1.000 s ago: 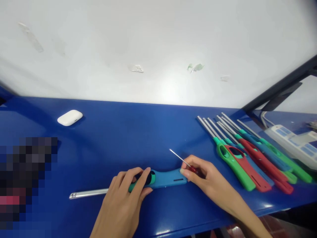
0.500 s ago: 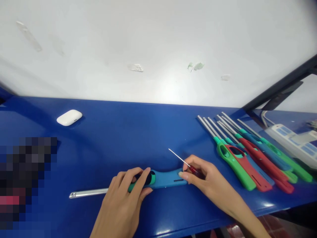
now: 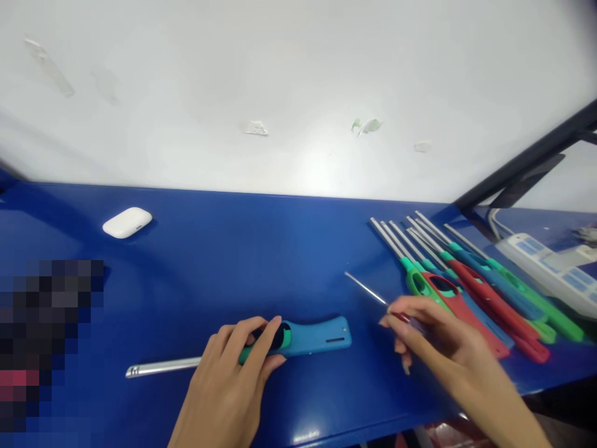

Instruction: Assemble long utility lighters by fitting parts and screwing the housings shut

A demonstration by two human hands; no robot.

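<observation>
A blue long-necked gas lighter (image 3: 317, 336) lies on the blue table, its metal tube pointing left and its handle end to the right. My left hand (image 3: 233, 367) is closed around its trigger part, with the fingers over the green collar and trigger opening. Right of the handle, my right hand (image 3: 433, 336) pinches a small screwdriver (image 3: 368, 290) with a dark red handle. The thin metal shaft points up and left, clear of the lighter. My fingers cover most of the screwdriver's handle.
Several green, red and blue lighters (image 3: 485, 292) lie in a row on the right. Beyond them is a white power strip (image 3: 555, 267). A white earbud case (image 3: 127, 223) sits at back left, near a blurred-out dark object (image 3: 56, 311). A white wall (image 3: 298, 93) rises behind the table.
My right hand has moved right, off the lighter's handle end, carrying the screwdriver with it. My left hand stays on the lighter, which lies as before.
</observation>
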